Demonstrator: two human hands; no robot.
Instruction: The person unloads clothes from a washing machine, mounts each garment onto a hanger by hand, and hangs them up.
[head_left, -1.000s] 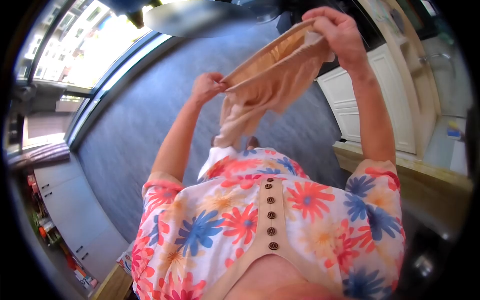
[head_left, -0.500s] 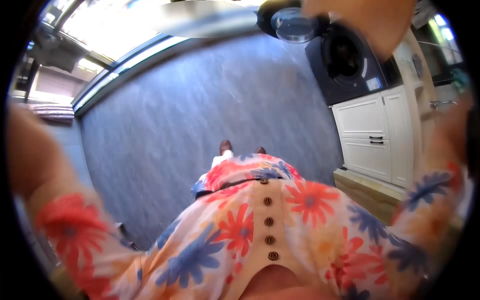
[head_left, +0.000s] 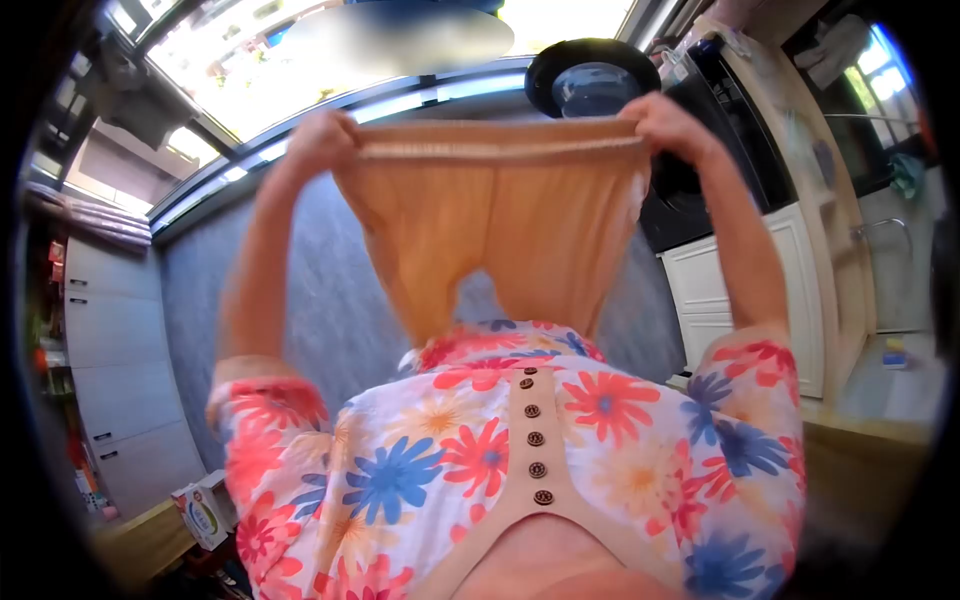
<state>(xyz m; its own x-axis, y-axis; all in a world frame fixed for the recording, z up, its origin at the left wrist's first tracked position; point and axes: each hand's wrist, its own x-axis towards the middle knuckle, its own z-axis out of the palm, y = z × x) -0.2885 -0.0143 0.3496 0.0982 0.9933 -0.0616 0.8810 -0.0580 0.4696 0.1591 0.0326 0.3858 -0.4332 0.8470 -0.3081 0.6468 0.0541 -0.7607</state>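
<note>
A pair of orange-tan trousers [head_left: 480,210] hangs spread out in front of me, its waistband at the top. My left hand [head_left: 324,142] is closed on the left end of the waistband. At the other end, my right hand [head_left: 670,128] grips the waistband too, so it is stretched nearly straight between them. The two legs hang down with a gap at the crotch, and their lower ends are hidden behind my flowered shirt [head_left: 480,455].
Beyond the trousers stands a dark washing machine [head_left: 745,130] with its round door [head_left: 592,82] swung out. White cabinets [head_left: 800,290] line the right side, pale cabinets [head_left: 125,340] the left. Large windows [head_left: 240,75] are at the far side. A white box [head_left: 203,515] is at lower left.
Both hands have come from the outer edges of the view to the front. The tan cloth, blurred at the upper right before, is now stretched out centrally between them.
</note>
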